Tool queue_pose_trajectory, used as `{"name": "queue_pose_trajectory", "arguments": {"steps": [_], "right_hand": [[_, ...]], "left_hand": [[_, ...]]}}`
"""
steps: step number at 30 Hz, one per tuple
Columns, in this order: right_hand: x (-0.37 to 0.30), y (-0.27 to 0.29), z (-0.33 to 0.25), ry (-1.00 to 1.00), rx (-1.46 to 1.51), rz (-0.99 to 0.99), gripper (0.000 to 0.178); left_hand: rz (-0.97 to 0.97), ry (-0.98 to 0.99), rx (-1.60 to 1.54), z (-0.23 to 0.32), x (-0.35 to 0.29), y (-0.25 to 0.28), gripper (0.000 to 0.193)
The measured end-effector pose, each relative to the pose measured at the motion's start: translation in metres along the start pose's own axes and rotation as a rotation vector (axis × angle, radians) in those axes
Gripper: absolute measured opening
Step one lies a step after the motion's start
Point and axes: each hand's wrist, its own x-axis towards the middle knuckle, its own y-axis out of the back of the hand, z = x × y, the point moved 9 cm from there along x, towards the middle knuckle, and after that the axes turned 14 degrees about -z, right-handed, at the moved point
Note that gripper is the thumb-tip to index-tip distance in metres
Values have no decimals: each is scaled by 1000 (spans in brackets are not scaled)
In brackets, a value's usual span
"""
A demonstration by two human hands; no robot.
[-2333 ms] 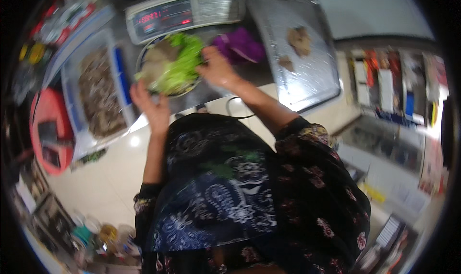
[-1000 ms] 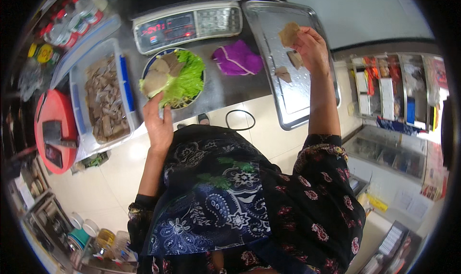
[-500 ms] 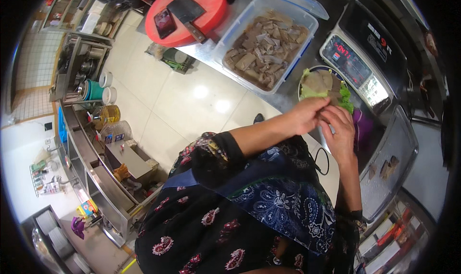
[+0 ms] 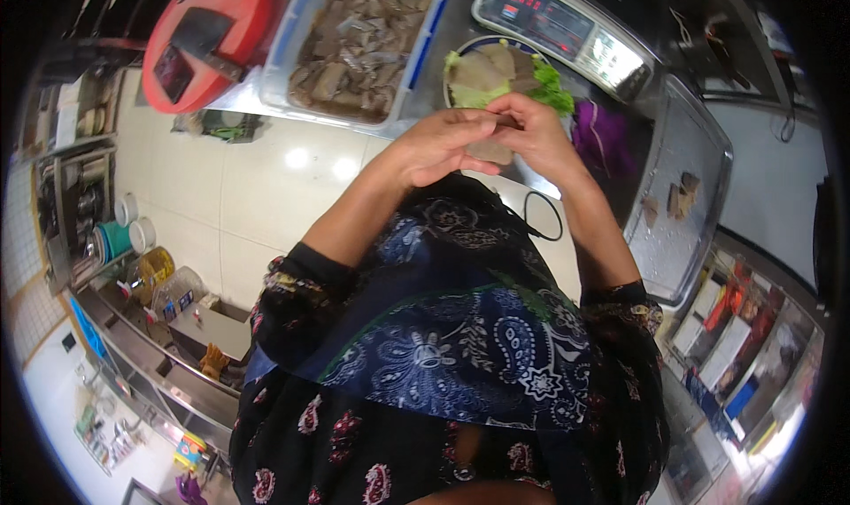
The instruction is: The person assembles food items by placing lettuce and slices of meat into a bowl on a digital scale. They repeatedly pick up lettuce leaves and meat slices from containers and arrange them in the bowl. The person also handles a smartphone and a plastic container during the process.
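My left hand [image 4: 443, 142] and my right hand [image 4: 537, 138] meet just in front of a plate. Between them they hold a thin grey-brown slice [image 4: 491, 152], partly hidden by the fingers. The right thumb and fingers are pinched at its upper part, while the left fingers lie along it. Beyond the hands, the plate [image 4: 449, 87] carries green lettuce [image 4: 552, 87] and several similar slices [image 4: 498, 62]. Left of it, a clear plastic tub [image 4: 276, 78] holds many grey-brown pieces [image 4: 363, 45] in liquid.
Behind the plate stands a lit digital scale [image 4: 540, 20]. A purple cloth or bag [image 4: 602, 135] lies right of my right hand. Farther right is a metal tray [image 4: 651, 262] with a few slices. At far left, a cleaver [image 4: 202, 34] and phone [image 4: 173, 73] rest on a red chopping board [image 4: 252, 5].
My view has swung right, so the counter things sit farther left and higher. Both hands have drawn nearer my body, and the slice between them now shows more.
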Motion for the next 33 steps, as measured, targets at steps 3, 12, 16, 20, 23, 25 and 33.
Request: {"name": "queue_pose_trajectory", "arguments": {"steps": [3, 12, 16, 20, 23, 25, 33], "right_hand": [[-10, -3, 19, -119, -155, 66, 30], [-31, -21, -32, 40, -710, 109, 38], [-21, -10, -4, -120, -436, 52, 33], [-17, -2, 1, -88, -350, 104, 31], [-7, -2, 4, -33, -147, 46, 33], [-3, -2, 6, -29, -82, -41, 35], [-1, -4, 19, -126, -56, 73, 12]], "left_hand": [[104, 47, 48, -19, -2, 12, 35], [315, 32, 1284, -11, 0, 15, 21], [379, 18, 1149, 0, 1, 15, 31], [392, -10, 1128, 17, 1, 25, 38], [305, -22, 1112, 22, -1, 19, 37], [238, -72, 1071, 21, 4, 14, 35], [306, -59, 1109, 15, 4, 17, 33]]}}
